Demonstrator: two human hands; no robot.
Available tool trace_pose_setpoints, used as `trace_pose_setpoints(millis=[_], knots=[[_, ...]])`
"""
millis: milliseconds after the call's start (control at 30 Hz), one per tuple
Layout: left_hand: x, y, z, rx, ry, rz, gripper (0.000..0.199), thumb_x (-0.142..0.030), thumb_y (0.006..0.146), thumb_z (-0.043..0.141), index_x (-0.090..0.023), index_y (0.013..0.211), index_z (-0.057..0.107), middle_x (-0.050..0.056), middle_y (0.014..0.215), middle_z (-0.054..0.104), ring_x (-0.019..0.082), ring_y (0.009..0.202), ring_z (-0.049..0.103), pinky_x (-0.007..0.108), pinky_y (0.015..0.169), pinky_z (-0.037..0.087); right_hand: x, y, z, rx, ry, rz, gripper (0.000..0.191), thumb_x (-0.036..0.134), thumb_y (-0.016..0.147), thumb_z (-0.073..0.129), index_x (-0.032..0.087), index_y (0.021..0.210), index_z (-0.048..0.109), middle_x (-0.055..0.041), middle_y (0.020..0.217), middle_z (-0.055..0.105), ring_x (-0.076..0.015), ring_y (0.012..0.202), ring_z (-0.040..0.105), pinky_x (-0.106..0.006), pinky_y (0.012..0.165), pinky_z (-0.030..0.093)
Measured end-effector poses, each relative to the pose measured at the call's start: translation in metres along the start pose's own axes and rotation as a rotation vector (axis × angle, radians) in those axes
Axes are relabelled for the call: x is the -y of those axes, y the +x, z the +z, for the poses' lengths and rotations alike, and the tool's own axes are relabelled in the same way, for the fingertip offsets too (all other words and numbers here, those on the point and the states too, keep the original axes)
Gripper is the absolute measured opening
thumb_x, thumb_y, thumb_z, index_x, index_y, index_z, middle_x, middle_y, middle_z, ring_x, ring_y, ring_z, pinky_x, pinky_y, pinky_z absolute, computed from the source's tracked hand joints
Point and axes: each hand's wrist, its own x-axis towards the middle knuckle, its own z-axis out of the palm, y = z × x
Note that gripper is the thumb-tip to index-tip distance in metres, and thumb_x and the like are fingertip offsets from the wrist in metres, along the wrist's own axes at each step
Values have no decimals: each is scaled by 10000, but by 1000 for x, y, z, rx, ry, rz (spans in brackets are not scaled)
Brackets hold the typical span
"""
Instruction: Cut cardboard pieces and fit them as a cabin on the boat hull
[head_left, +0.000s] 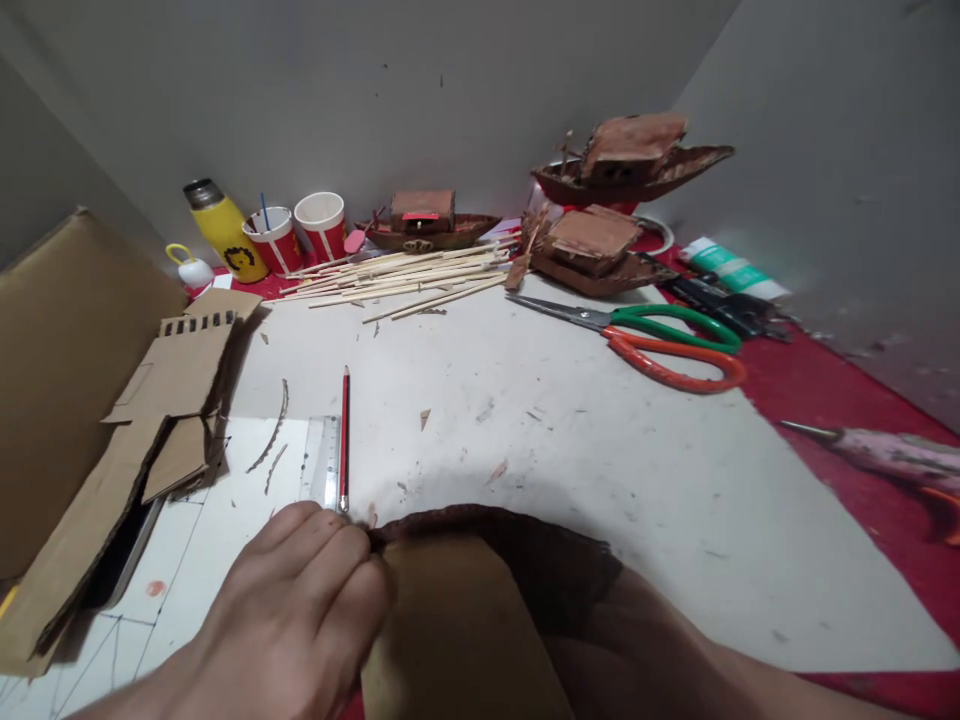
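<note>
At the bottom centre, a tan cardboard piece [457,620] lies against a dark brown curved piece [525,550]. My left hand [307,600] is closed with its fingers curled at the left end of the dark piece, beside the cardboard's upper left corner. My right hand [630,640] is on the right side, under or behind the dark piece; its fingers are hidden. Just beyond my left hand, a red and black pencil [345,430] lies next to a clear ruler [322,460].
Scissors [667,345] lie at the right of the white sheet [450,400], with a glue gun [892,455] at the far right. Brown model boats [637,150], thin sticks [405,275], cups [322,225] and a yellow bottle [229,235] line the back. Cut cardboard [172,370] stands left.
</note>
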Motion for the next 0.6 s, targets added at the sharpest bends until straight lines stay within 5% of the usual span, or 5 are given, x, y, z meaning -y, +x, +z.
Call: trace_pose_setpoints(millis=[133, 267, 600], knots=[[5, 9, 3, 2, -81, -106, 149, -99, 857, 471, -177, 787, 577, 27, 703, 523, 188, 636, 447, 348, 599, 355, -4, 7, -3, 68, 35, -180, 199, 355, 954, 559, 217, 1039, 674, -48, 1084, 677, -186, 935, 657, -338, 820, 550], [5, 20, -1, 50, -177, -249, 129, -130, 863, 516, -186, 827, 626, 69, 915, 610, 205, 814, 550, 332, 659, 452, -6, 9, -4, 114, 27, -264, 240, 297, 951, 531, 273, 848, 746, 7, 773, 722, -145, 776, 687, -211, 733, 520], [11, 35, -12, 267, -346, -401, 172, -77, 763, 486, -191, 731, 611, 1, 692, 627, 140, 630, 559, 240, 559, 436, 3, 6, -5, 107, 49, -119, 201, 148, 870, 581, 241, 862, 759, 22, 842, 744, -139, 737, 664, -194, 705, 496]])
